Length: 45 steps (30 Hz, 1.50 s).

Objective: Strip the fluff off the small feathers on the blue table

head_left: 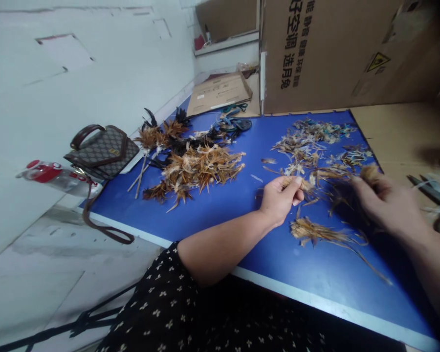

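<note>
Light brown feathers (305, 186) are pinched between thumb and fingers of the left hand (277, 201), above the blue bench (256, 142). A tan tuft (370, 173) is gripped in the right hand (392, 203), seen somewhat blurred. A feather bundle (311, 230) is laid on the bench between the hands and its near edge. Mixed feathers (304, 142) are scattered beyond; brown feather bunches (205, 166) are heaped to the left, near a handbag (106, 149).

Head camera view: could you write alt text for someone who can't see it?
A person's bare left hand and right hand hold tan feather tufts over a smooth blue tabletop. A fluffy brown feather heap lies left; a printed brown cardboard panel stands behind.
</note>
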### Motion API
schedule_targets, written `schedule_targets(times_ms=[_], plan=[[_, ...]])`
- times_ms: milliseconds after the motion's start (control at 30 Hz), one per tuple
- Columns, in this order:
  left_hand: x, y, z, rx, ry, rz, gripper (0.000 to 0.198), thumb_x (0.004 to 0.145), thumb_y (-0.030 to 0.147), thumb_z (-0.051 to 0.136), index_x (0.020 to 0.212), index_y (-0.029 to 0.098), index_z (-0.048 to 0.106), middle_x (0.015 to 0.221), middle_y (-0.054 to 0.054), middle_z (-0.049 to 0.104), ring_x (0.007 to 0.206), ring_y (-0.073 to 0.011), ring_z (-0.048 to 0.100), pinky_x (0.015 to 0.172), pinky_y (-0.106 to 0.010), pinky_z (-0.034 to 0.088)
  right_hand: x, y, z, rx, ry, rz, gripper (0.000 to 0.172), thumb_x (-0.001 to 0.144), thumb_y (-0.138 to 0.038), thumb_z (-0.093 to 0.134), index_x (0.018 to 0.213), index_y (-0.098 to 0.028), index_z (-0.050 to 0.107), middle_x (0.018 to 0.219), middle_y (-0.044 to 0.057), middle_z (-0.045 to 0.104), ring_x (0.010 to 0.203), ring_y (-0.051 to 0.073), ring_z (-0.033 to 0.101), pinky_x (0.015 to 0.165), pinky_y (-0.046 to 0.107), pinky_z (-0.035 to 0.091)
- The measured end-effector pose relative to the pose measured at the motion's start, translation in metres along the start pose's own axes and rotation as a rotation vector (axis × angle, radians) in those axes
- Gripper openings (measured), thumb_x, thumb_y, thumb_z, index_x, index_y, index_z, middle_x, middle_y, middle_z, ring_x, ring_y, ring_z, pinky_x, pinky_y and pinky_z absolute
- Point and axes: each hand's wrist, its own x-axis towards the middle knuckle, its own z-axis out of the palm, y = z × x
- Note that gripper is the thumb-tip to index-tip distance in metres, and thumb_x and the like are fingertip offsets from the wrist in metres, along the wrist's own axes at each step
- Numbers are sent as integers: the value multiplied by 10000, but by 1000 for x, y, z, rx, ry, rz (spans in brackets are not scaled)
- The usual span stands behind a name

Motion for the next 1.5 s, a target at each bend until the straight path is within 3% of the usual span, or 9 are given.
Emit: schedule_targets(times_ms=[67, 167, 333, 467, 700, 833, 1233, 1367, 1500], plan=[[-2, -2, 1, 30, -20, -7, 564, 782, 635, 934, 943, 155, 685, 621, 30, 616, 536, -74, 481, 541, -252, 294, -1, 0, 3, -146, 36, -175, 571, 934, -799, 613, 939, -237, 710, 849, 119, 696, 862, 353, 695, 802, 498, 589], [-4, -5, 1, 72, -61, -11, 574, 791, 655, 915, 961, 153, 693, 636, 27, 633, 524, -69, 478, 539, -256, 302, -10, -13, 8, -91, 185, -455, 508, 1013, -645, 626, 1215, -194, 746, 1216, 211, 741, 1188, 399, 704, 1040, 558, 581], [-4, -9, 2, 68, -114, -22, 574, 783, 636, 923, 995, 149, 706, 637, 26, 643, 530, -78, 492, 536, -265, 312, -29, -39, 18, 156, 14, -637, 198, 1058, -447, 688, 1090, -264, 755, 1015, 92, 792, 925, 275, 753, 897, 434, 604], [-4, -8, 2, 24, -149, -53, 571, 768, 612, 951, 982, 145, 702, 644, 23, 651, 541, -78, 491, 549, -268, 311, -32, -43, 25, 237, -119, -600, 274, 1091, -447, 643, 919, -257, 738, 842, 53, 730, 755, 219, 686, 758, 377, 562], [-6, -2, 1, -82, -300, -109, 560, 727, 564, 1008, 888, 124, 701, 711, -14, 682, 628, -85, 553, 626, -272, 373, -30, -43, 21, 337, -196, -466, 457, 1109, -599, 582, 847, -243, 697, 771, 40, 669, 709, 192, 613, 715, 342, 509], [-6, 2, 0, -72, -373, -176, 597, 733, 570, 1003, 1001, 107, 739, 719, -23, 701, 602, -88, 549, 617, -278, 365, -30, -44, 18, 381, -285, -481, 496, 1113, -627, 568, 836, -241, 711, 768, 35, 673, 726, 189, 622, 732, 330, 506], [-5, 3, -3, 48, -415, -238, 659, 828, 585, 926, 1213, 64, 800, 681, -13, 676, 547, -75, 512, 547, -260, 328, -26, -35, 18, 557, -571, -202, 645, 937, -847, 690, 908, -213, 802, 1053, 100, 836, 984, 280, 750, 1041, 386, 587], [-6, 4, -5, 133, -401, -272, 674, 850, 621, 891, 1252, 88, 801, 649, 7, 648, 520, -68, 484, 510, -255, 288, -28, -33, 22, 531, -520, -246, 565, 974, -777, 695, 902, -231, 820, 1049, 85, 836, 1023, 293, 765, 1077, 408, 591], [-7, 6, -6, 167, -351, -222, 686, 861, 644, 867, 1306, 126, 804, 692, 4, 661, 505, -59, 438, 478, -261, 224, -32, -38, 23, 489, -259, -311, 402, 1003, -649, 725, 1080, -263, 804, 1104, 88, 816, 1036, 286, 763, 1029, 432, 615]])
